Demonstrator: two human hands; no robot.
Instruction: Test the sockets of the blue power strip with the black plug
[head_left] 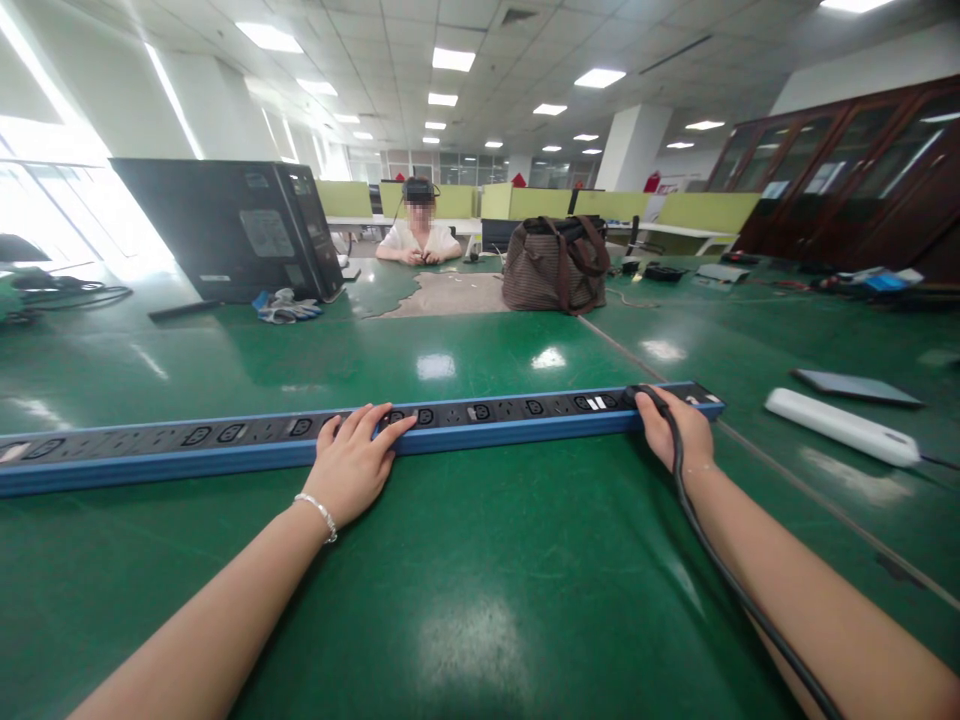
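Note:
A long blue power strip with a black socket face lies across the green table. My left hand rests on its middle with the fingers spread over the near edge and sockets. At the right part of the strip, my right hand is closed around the black plug of a cable. The plug sits at a socket near the strip's right end; how deep it is in cannot be made out. From there the cable runs down along my right forearm to the lower right.
Beyond the strip on the green table stand a black computer case, gloves and a brown bag. A white bar-shaped device and a flat grey item lie right. A person sits opposite.

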